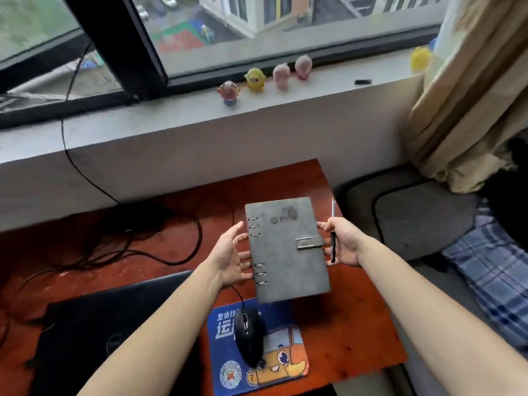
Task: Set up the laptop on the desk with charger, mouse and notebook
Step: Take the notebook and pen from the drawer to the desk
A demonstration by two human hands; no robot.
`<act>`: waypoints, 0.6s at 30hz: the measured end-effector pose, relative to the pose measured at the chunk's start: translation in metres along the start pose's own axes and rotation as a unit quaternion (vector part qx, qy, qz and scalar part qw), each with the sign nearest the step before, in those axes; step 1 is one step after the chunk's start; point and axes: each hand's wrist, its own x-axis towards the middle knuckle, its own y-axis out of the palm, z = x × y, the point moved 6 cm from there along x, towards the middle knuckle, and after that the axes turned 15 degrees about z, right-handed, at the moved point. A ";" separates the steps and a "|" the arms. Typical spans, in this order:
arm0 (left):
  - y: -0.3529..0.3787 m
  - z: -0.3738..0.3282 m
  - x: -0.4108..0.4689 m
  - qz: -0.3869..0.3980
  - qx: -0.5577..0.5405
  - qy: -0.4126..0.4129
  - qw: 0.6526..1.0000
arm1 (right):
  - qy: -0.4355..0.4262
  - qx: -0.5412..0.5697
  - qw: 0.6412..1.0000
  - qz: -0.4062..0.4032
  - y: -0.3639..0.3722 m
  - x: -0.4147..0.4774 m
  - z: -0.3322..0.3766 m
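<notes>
2 hands carry the grey ring-bound notebook (287,250) level above the red-brown wooden counter (357,324): your left hand (228,257) props the spine edge on near-straight fingers, right hand (344,242) curls round a slim black pen (333,247) and the clasp edge. Probably to set it down flat.

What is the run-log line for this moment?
left hand: straight fingers support grey ring-binder notebook | right hand: grips notebook edge and pen | mouse: on mouse pad | Dell laptop: closed, on desk
</notes>
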 end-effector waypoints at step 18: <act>-0.016 -0.006 0.089 -0.043 0.001 -0.085 0.995 | 0.051 -0.032 0.989 -0.136 -0.024 0.072 0.019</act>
